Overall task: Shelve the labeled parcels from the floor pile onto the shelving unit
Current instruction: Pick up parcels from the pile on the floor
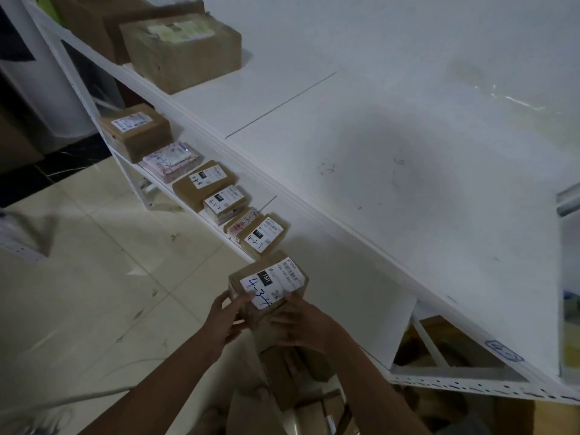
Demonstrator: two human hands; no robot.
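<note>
Tiled floor (pixel 94 293) at left. Lower shelf (pixel 339 293): row of labeled parcels along front edge, brown box (pixel 135 131) farthest, then pink bag (pixel 169 161), nearest box (pixel 263 235) marked 4-3-7. Your left hand (pixel 224 321) grasps left side of small brown parcel (pixel 273 284), fingers curled round it. Parcel sits at shelf front, just beside 4-3-7 box, apart; whether it rests on shelf, cannot tell. Your right hand (pixel 301 328) grasps its right side. Floor pile (pixel 292 381) below forearms. Upper shelf (pixel 376 152) at right, large boxes (pixel 182 51) at its far end.
</note>
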